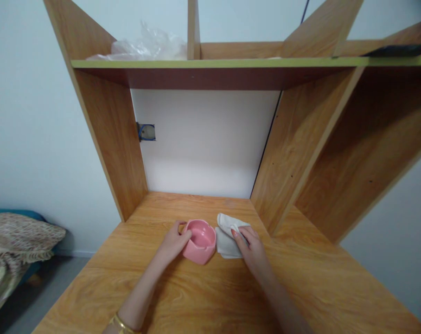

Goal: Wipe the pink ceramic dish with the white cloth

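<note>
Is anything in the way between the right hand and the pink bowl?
Only the pale cloth that the right hand is holding, by the right side of the pink bowl. Nothing else visible is between them. The left hand holds the bowl's other side.

Pale wall (40,116); wooden desk (102,287) below green-edged shelf (231,64); grey floor (69,269) at left.
</note>
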`<action>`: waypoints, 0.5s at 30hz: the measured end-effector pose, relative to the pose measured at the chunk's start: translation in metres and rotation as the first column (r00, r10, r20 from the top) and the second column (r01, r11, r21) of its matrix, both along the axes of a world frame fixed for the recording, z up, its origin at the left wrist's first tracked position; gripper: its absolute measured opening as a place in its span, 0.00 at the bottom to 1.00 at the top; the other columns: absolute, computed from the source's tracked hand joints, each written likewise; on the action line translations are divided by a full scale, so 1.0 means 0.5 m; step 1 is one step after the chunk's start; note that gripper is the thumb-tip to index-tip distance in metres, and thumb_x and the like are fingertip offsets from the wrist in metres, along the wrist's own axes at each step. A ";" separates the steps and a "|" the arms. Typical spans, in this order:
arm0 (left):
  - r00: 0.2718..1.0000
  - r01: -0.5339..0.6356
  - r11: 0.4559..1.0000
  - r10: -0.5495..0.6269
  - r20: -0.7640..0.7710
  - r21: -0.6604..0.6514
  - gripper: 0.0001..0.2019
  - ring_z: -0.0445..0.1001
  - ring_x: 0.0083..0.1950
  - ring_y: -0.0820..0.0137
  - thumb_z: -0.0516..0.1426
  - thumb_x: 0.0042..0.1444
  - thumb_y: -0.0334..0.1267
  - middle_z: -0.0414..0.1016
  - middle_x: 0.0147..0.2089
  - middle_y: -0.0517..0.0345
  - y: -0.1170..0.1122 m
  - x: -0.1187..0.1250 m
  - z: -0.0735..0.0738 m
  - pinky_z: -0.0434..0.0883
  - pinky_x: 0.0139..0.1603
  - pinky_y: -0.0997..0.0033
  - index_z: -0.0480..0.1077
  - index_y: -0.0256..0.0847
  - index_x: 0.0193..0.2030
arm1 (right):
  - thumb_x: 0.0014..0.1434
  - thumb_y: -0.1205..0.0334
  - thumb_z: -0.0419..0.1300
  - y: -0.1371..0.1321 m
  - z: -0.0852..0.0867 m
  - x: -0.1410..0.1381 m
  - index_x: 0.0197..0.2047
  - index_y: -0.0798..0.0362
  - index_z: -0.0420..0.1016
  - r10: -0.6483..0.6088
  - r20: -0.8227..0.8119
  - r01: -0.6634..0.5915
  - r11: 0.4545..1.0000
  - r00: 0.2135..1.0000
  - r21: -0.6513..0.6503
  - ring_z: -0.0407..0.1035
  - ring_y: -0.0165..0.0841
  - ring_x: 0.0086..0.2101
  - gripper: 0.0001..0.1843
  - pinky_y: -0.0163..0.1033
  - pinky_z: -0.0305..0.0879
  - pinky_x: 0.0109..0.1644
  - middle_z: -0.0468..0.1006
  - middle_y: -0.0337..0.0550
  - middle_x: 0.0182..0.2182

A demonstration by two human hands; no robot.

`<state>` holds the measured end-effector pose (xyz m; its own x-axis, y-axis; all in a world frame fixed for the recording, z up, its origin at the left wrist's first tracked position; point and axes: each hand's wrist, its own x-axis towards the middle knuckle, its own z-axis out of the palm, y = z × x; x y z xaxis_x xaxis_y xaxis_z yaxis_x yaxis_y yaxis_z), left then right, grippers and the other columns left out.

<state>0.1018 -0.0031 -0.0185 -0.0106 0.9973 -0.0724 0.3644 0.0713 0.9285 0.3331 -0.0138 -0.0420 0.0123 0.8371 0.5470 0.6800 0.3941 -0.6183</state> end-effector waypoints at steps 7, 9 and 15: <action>0.970 0.013 0.993 0.016 -0.243 0.117 0.24 0.72 0.31 0.67 0.51 0.49 0.40 0.72 0.31 0.55 -0.017 0.020 0.000 0.66 0.33 0.70 0.56 0.36 0.54 | 0.58 0.56 0.48 -0.030 0.010 -0.048 0.34 0.51 0.73 0.154 0.069 -0.153 0.988 0.986 -0.012 0.63 0.36 0.39 0.14 0.41 0.60 0.44 0.69 0.46 0.37; 0.964 0.007 0.989 0.033 -0.264 0.150 0.23 0.72 0.34 0.65 0.51 0.50 0.41 0.72 0.33 0.53 -0.018 0.028 -0.002 0.66 0.36 0.69 0.57 0.37 0.53 | 0.57 0.57 0.49 -0.040 0.011 -0.061 0.34 0.50 0.73 0.188 0.128 -0.186 0.982 0.974 -0.026 0.62 0.37 0.41 0.13 0.42 0.59 0.45 0.68 0.46 0.39; 0.947 0.024 0.972 0.053 -0.317 0.235 0.23 0.71 0.42 0.63 0.51 0.51 0.43 0.72 0.42 0.51 -0.038 0.056 0.010 0.64 0.42 0.66 0.56 0.40 0.54 | 0.57 0.60 0.49 -0.048 0.011 -0.074 0.34 0.48 0.74 0.188 0.115 -0.183 0.982 0.975 -0.052 0.62 0.37 0.41 0.12 0.42 0.60 0.45 0.69 0.45 0.37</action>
<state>0.1300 -0.0220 -0.0137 -0.0096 0.9852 0.1713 0.6442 -0.1249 0.7546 0.2963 -0.0376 -0.0365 -0.2085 0.8405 0.5001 0.6671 0.4961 -0.5557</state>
